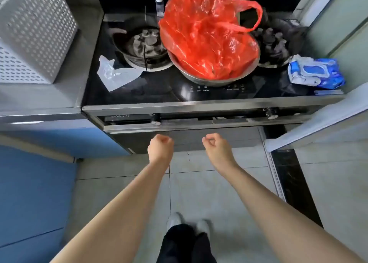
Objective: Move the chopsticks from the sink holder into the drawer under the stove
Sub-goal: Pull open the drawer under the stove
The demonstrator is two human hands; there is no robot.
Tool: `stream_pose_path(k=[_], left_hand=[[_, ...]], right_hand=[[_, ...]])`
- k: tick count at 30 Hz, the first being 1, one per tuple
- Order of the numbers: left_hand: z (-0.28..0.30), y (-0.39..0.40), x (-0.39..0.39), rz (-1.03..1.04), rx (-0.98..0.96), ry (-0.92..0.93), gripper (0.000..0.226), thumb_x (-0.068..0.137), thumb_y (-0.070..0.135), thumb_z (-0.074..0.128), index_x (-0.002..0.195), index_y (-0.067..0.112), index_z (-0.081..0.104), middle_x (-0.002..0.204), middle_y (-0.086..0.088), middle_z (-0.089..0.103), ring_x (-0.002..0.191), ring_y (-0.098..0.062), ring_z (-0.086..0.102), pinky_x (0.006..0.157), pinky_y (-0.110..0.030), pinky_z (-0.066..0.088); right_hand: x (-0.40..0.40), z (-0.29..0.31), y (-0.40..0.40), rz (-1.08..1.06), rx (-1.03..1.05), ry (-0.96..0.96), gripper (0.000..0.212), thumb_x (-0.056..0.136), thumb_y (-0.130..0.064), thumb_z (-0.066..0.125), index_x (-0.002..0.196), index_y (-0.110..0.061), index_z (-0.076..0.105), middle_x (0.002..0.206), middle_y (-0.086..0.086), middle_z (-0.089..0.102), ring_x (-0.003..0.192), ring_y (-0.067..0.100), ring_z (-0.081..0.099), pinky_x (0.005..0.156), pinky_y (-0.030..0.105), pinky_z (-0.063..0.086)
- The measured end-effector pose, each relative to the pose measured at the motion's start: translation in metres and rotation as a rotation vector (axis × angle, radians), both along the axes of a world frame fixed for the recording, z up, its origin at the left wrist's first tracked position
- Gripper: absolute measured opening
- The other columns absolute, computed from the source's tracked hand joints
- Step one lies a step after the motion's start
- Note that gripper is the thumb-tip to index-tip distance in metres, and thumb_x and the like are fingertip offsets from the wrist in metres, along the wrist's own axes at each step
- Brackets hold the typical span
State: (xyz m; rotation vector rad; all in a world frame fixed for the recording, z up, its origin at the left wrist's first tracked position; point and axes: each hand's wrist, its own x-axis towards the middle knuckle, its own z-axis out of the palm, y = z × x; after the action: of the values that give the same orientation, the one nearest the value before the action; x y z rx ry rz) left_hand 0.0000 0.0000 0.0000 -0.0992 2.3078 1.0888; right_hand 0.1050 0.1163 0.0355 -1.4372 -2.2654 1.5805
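I stand in front of the black stove (159, 91), looking down. The dark drawer front (183, 139) under the stove's steel control strip sits pushed in. My left hand (160, 146) and my right hand (216, 144) hang side by side just in front of that drawer front, both curled into loose fists with nothing in them. No chopsticks and no sink holder are in view.
A steel bowl (199, 79) with a red plastic bag (207, 39) sits on the stove between two burners. A clear plastic scrap (113, 73) lies front left, a blue wipes pack (316, 73) front right. A perforated metal box (33, 33) stands left. Two knobs (155, 119) protrude.
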Motion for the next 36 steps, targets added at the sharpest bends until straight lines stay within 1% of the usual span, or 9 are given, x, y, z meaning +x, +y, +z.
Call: stream_pose_path(k=[4, 6, 9, 12, 16, 25, 30, 33, 36], left_hand=[[-0.058, 0.014, -0.024, 0.323, 0.274, -0.292, 0.012, 0.092, 0.005, 0.05, 0.09, 0.011, 0.06, 0.082, -0.007, 0.056, 0.083, -0.025, 0.061, 0.064, -0.026, 0.048], [-0.082, 0.017, -0.033, 0.49, 0.386, -0.401, 0.013, 0.094, 0.002, 0.052, 0.101, 0.006, 0.062, 0.092, -0.011, 0.061, 0.087, -0.023, 0.065, 0.069, -0.026, 0.054], [-0.106, 0.022, -0.046, 0.58, 0.507, -0.486, 0.018, 0.095, -0.004, 0.049, 0.082, 0.006, 0.056, 0.102, -0.015, 0.056, 0.089, -0.024, 0.063, 0.084, -0.029, 0.055], [-0.123, 0.027, -0.059, 0.619, 0.612, -0.56, 0.019, 0.099, -0.002, 0.042, 0.086, 0.008, 0.051, 0.114, -0.014, 0.052, 0.101, -0.025, 0.06, 0.077, -0.024, 0.056], [-0.138, 0.039, -0.072, 0.765, 0.743, -0.604, 0.022, 0.099, 0.0, 0.045, 0.12, -0.001, 0.053, 0.116, -0.012, 0.058, 0.125, -0.03, 0.058, 0.102, -0.032, 0.052], [-0.142, 0.053, -0.084, 0.888, 0.842, -0.639, 0.008, 0.096, 0.005, 0.054, 0.094, -0.002, 0.053, 0.104, -0.014, 0.06, 0.098, -0.029, 0.063, 0.093, -0.037, 0.051], [-0.147, 0.058, -0.084, 0.876, 0.844, -0.609, 0.013, 0.098, 0.009, 0.055, 0.105, -0.002, 0.052, 0.1, -0.015, 0.059, 0.095, -0.029, 0.063, 0.092, -0.042, 0.053], [-0.148, 0.059, -0.083, 0.864, 0.819, -0.589, 0.033, 0.1, 0.009, 0.055, 0.13, -0.003, 0.049, 0.118, -0.019, 0.059, 0.116, -0.036, 0.061, 0.093, -0.041, 0.053], [-0.149, 0.058, -0.083, 0.843, 0.795, -0.545, 0.047, 0.1, 0.011, 0.056, 0.143, 0.0, 0.042, 0.119, -0.019, 0.061, 0.108, -0.032, 0.065, 0.088, -0.036, 0.055]], right_hand=[[-0.035, -0.04, 0.02, -0.19, -0.418, 0.035, 0.016, 0.094, -0.016, 0.049, 0.097, -0.006, 0.06, 0.102, 0.018, 0.064, 0.089, 0.031, 0.064, 0.092, 0.045, 0.05], [-0.049, -0.061, 0.03, -0.257, -0.579, 0.062, 0.011, 0.095, -0.016, 0.048, 0.087, -0.015, 0.056, 0.102, 0.011, 0.062, 0.092, 0.026, 0.063, 0.094, 0.044, 0.05], [-0.069, -0.091, 0.046, -0.446, -0.775, 0.118, 0.011, 0.096, -0.012, 0.046, 0.088, -0.01, 0.053, 0.107, 0.014, 0.06, 0.104, 0.032, 0.063, 0.087, 0.04, 0.051], [-0.084, -0.118, 0.061, -0.592, -0.917, 0.178, 0.011, 0.096, -0.009, 0.046, 0.102, -0.002, 0.051, 0.115, 0.021, 0.057, 0.111, 0.038, 0.059, 0.083, 0.042, 0.049], [-0.096, -0.14, 0.077, -0.664, -0.986, 0.233, 0.018, 0.095, -0.008, 0.048, 0.11, 0.001, 0.048, 0.119, 0.024, 0.053, 0.112, 0.04, 0.057, 0.086, 0.044, 0.049], [-0.102, -0.166, 0.089, -0.726, -1.058, 0.337, 0.024, 0.093, -0.006, 0.049, 0.114, 0.003, 0.043, 0.105, 0.024, 0.052, 0.098, 0.039, 0.06, 0.084, 0.045, 0.049], [-0.1, -0.171, 0.093, -0.762, -1.063, 0.368, 0.023, 0.094, -0.009, 0.049, 0.115, -0.004, 0.042, 0.111, 0.024, 0.051, 0.112, 0.04, 0.056, 0.087, 0.049, 0.047], [-0.1, -0.174, 0.095, -0.795, -1.048, 0.373, 0.029, 0.097, -0.011, 0.046, 0.125, -0.004, 0.042, 0.123, 0.024, 0.047, 0.118, 0.042, 0.054, 0.087, 0.051, 0.046], [-0.1, -0.176, 0.095, -0.801, -1.035, 0.369, 0.031, 0.099, -0.012, 0.043, 0.13, -0.005, 0.041, 0.133, 0.023, 0.047, 0.117, 0.041, 0.055, 0.088, 0.053, 0.046]])
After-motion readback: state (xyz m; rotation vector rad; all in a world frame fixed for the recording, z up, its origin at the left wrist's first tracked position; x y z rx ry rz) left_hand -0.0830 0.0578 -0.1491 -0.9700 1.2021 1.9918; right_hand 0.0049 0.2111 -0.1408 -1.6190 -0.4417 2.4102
